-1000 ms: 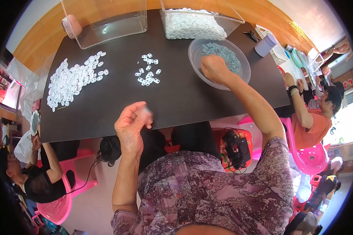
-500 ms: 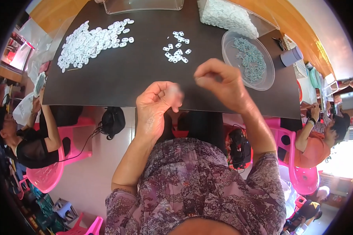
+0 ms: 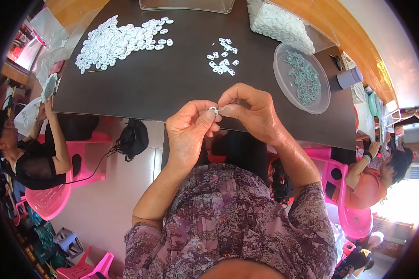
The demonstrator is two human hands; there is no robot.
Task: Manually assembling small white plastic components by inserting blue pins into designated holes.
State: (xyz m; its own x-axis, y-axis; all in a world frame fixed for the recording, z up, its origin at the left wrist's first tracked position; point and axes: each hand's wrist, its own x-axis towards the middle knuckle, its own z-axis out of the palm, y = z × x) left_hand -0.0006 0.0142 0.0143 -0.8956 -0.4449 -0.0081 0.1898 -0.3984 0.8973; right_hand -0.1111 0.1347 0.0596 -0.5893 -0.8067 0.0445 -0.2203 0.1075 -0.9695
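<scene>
Between the thumb and fingers of my left hand (image 3: 191,128) is a small white plastic piece (image 3: 213,110), held just over the near table edge. My right hand (image 3: 253,109) meets it there, thumb and forefinger pinched against the piece; whatever lies inside that pinch is too small to make out. Ahead of both hands lies a loose group of small white two-holed pieces (image 3: 223,69). A larger heap of white oval two-holed pieces (image 3: 121,43) spreads over the table's far left. To the right, a round clear tray (image 3: 280,86) holds many small grey-green pieces (image 3: 305,76).
A clear bin heaped with white pieces (image 3: 281,28) stands at the far right of the dark table (image 3: 172,83). Near it are a lidded grey-purple cup (image 3: 349,78) and a black-handled tool (image 3: 335,61). Co-workers sit on pink chairs at left (image 3: 49,197) and right.
My right hand has moved left and down from beside the round tray, and its fingertips now meet the piece in my left hand. The view has shifted slightly.
</scene>
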